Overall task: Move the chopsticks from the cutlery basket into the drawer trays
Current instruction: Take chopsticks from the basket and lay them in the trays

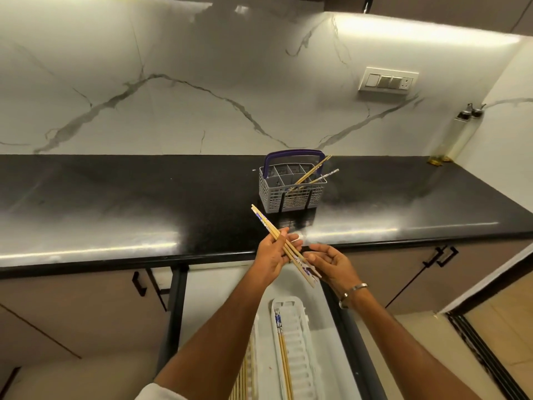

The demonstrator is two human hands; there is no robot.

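A grey cutlery basket (291,194) with a purple handle stands on the black counter, and a few chopsticks (313,174) lean out of it to the right. My left hand (272,255) grips a small bundle of wooden chopsticks (266,223) with blue patterned ends, held slanting over the counter's front edge. My right hand (331,262) is beside it with fingers apart, touching the bundle's lower end. Below, the open drawer holds a white ribbed tray (301,342) with a pair of chopsticks (284,359) in it, and a second tray (253,342) at the left with several more chopsticks.
The black counter (115,203) runs wide to the left and right of the basket. Two oil bottles (455,137) stand in the back right corner. Cabinet doors with black handles (441,255) flank the open drawer. A switch plate (388,82) sits on the marble wall.
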